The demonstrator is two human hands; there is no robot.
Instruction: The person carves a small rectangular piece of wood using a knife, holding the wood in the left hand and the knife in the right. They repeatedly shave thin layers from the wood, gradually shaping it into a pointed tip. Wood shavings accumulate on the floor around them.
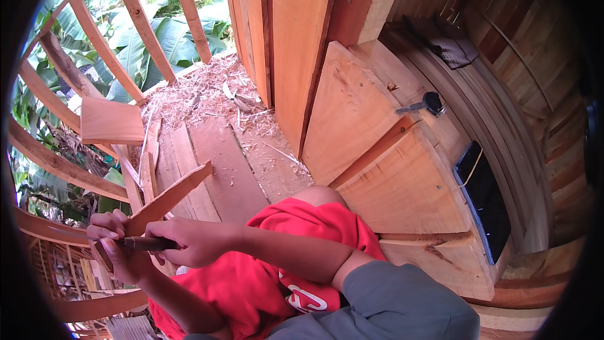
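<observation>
Plank floor point(220, 157), hands point(198, 241) gripping wood point(170, 198), white logo point(306, 300)

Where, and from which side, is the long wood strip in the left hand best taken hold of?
Probably by the far end of the strip, coming from ahead: it is long and narrow, and this end juts free, beyond the left hand and the tool in the right hand.

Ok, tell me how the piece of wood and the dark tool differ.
The piece of wood is flat and orange-brown; the dark tool looks rounded. The wood slants up to the right, while the tool lies nearly level in the picture. The left hand grips the wood, the right hand the tool. Both are hand-held.
</observation>
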